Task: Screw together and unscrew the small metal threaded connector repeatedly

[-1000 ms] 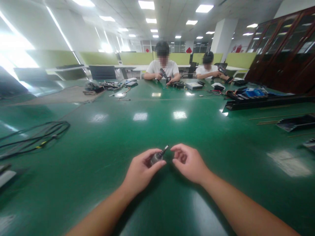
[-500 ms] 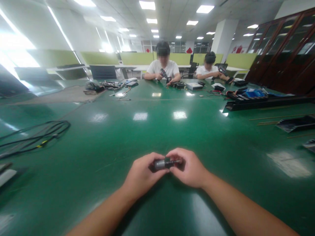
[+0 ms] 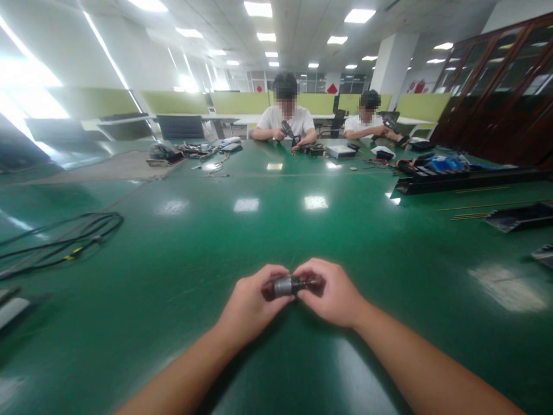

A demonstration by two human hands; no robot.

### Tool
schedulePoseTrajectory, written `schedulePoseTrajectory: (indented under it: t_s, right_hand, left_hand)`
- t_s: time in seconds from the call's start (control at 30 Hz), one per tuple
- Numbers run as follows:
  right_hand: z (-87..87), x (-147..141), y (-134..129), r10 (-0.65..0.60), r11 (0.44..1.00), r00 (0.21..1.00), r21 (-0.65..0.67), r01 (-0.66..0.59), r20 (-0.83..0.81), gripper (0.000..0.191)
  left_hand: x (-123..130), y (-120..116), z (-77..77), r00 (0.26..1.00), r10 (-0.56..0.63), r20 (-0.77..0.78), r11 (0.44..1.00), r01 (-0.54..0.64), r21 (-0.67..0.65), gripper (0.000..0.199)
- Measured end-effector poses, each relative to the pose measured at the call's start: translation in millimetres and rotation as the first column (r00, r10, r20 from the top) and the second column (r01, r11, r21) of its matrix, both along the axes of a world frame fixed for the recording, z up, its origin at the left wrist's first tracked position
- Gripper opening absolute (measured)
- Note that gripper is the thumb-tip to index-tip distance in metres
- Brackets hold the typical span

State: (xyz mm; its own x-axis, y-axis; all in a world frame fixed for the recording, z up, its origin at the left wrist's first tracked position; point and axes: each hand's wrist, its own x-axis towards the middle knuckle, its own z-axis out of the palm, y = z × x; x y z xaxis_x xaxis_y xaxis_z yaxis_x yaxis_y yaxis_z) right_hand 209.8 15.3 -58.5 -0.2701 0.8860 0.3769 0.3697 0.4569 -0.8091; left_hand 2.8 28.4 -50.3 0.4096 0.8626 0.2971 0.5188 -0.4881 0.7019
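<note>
Low in the middle of the head view, a small cylindrical metal part (image 3: 284,286) with a silver body and a dark, thinner end lies sideways above the green table (image 3: 276,230). My left hand (image 3: 252,298) has its fingers and thumb wrapped round the silver body. From the other side, my right hand (image 3: 332,293) closes its fingers and thumb round the dark, thin end. The fingertips of both hands nearly meet at the middle of the part. My right palm side partly hides the tip of the thin end.
Black cables (image 3: 101,222) lie coiled at the left. A long black channel (image 3: 449,180), thin brass rods (image 3: 470,217) and blue items (image 3: 447,163) are at the right. Across the table, two people sit, each holding a dark tool, near a white box (image 3: 341,151).
Both hands have shifted up very slightly, and the metal part sits a little further right between them, with more of its silver body showing.
</note>
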Motion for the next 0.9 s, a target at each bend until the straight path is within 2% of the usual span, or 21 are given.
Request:
schedulePoseTrajectory:
  t_s: [0.1,0.47,0.9]
  right_hand:
    - [0.8,0.4,0.5,0.001,1.0,1.0,0.009,-0.002,0.021,0.029]
    - [1.7,0.8,1.2,0.024,0.999,0.998,-0.022,-0.023,0.065,0.014]
    - [-0.2,0.6,2.1,0.011,1.0,0.998,-0.01,-0.011,0.066,0.007]
  left_hand:
    - [0.9,-0.8,0.6,1.0,-0.011,-0.005,1.0,0.011,-0.029,0.021]
    - [1.3,-2.7,1.6,1.0,-0.007,-0.003,0.997,0.006,-0.075,0.019]
    - [0.9,-3.9,1.3,0.998,-0.029,-0.05,1.0,0.029,0.008,0.017]
